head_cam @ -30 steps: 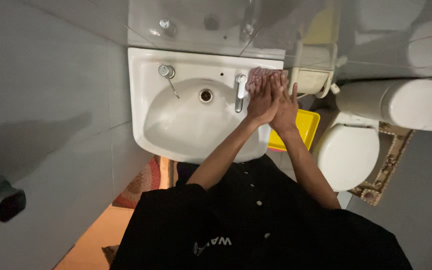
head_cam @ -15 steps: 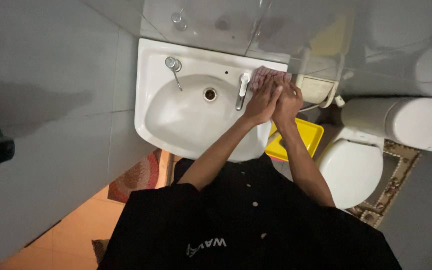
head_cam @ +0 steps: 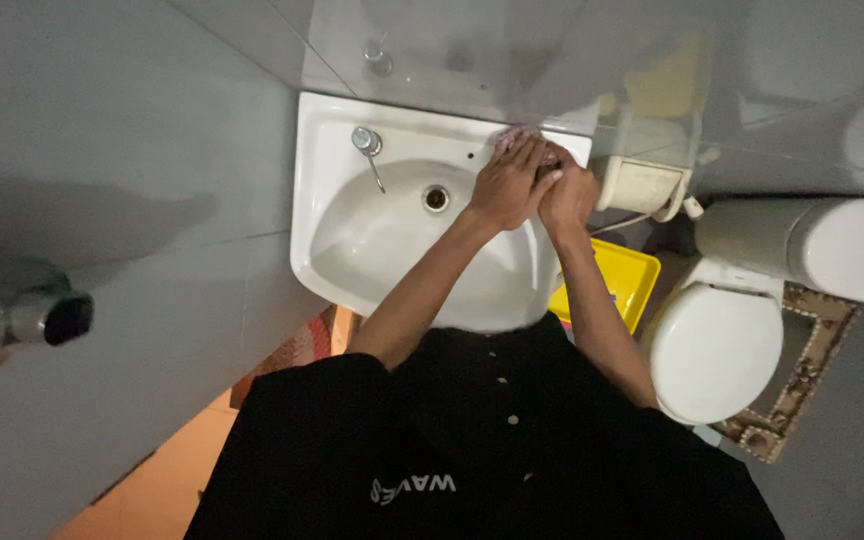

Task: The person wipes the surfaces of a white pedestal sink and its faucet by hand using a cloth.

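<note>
My left hand (head_cam: 505,185) and my right hand (head_cam: 568,195) lie side by side on the back right corner of a white washbasin (head_cam: 314,232). Both press down on a pink-and-white checked cloth (head_cam: 515,133), of which only a small edge shows past my fingertips. The fingers of my right hand are curled; those of my left hand lie flatter over the cloth. The tap on the basin's right side is hidden under my left hand. A chrome tap (head_cam: 365,141) stands at the back left, and the drain (head_cam: 436,198) sits in the bowl.
A yellow plastic tray (head_cam: 629,277) lies on the floor right of the basin. A white toilet (head_cam: 712,352) with its cistern (head_cam: 817,248) stands further right on a patterned mat (head_cam: 804,372). A beige wall holder (head_cam: 644,186) hangs beside the basin. A metal fixture (head_cam: 44,316) juts out at left.
The view has shifted, so the basin sits further right. My hands have slid up and left along the basin's back edge, covering more of the cloth and the right tap.
</note>
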